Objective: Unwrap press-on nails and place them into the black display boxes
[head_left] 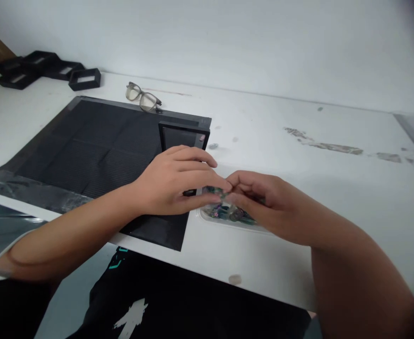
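Observation:
My left hand (182, 181) reaches in from the left, its fingers stretched out and a gap showing between thumb and forefinger. Its forefinger tip meets the fingertips of my right hand (263, 200), which are pinched together. Whatever the right fingers hold is too small and covered to name. Below both hands lies a shallow clear tray (207, 219) with small green, purple and dark pieces in it, partly hidden by my fingers. Just behind my left hand is a black square frame (184, 126) with a small pinkish piece at its upper right corner.
A black ribbed mat (97, 146) with taped edges covers the left of the white table (334, 188). Eyeglasses (143, 96) lie at its back edge. Several black box frames (85, 79) sit at the back left, by the wall. Peeling marks (337, 148) show on the right.

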Demonstrator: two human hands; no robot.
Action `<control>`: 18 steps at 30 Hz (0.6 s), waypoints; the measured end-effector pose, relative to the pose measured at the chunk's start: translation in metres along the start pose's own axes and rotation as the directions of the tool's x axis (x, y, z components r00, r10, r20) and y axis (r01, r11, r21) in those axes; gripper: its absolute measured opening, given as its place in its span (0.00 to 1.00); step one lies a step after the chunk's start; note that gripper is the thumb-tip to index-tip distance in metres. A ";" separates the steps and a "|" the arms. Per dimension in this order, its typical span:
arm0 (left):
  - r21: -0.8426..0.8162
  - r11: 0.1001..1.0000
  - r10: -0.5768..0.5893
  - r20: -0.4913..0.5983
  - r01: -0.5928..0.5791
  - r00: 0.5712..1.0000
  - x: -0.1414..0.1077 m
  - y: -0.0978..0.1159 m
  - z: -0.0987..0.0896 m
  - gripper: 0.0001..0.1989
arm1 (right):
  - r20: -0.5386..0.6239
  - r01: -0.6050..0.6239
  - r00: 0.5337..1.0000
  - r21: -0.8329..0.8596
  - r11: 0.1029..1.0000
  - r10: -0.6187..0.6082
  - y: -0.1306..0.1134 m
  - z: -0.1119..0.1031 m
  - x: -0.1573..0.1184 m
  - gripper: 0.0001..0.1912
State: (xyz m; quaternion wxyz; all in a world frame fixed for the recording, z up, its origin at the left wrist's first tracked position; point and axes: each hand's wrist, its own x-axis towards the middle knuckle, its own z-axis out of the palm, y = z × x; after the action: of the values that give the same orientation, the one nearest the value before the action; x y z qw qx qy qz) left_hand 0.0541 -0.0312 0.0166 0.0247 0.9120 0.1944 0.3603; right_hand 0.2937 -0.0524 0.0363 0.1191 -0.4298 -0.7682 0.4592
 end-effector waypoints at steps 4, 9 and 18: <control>-0.185 0.981 -0.078 -0.135 0.052 0.988 0.000 0.005 0.009 0.12 | 0.027 0.042 0.998 0.233 0.971 -0.050 -0.003 0.000 0.000 0.14; -0.328 0.935 -0.211 -0.199 0.138 0.957 0.001 0.012 0.014 0.10 | 0.027 0.076 0.995 0.345 0.935 -0.091 -0.005 -0.001 0.001 0.13; -0.589 0.743 -0.443 -0.079 0.317 0.893 -0.002 0.022 0.006 0.19 | -0.226 0.036 0.974 0.215 0.976 0.014 0.001 -0.008 0.000 0.12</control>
State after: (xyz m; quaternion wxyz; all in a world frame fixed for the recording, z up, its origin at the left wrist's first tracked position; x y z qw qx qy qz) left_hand 0.0646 -0.0518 0.0147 0.3439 0.7599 0.2639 0.4845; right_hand 0.2989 -0.0476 0.0395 0.2546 -0.4593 -0.6971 0.4881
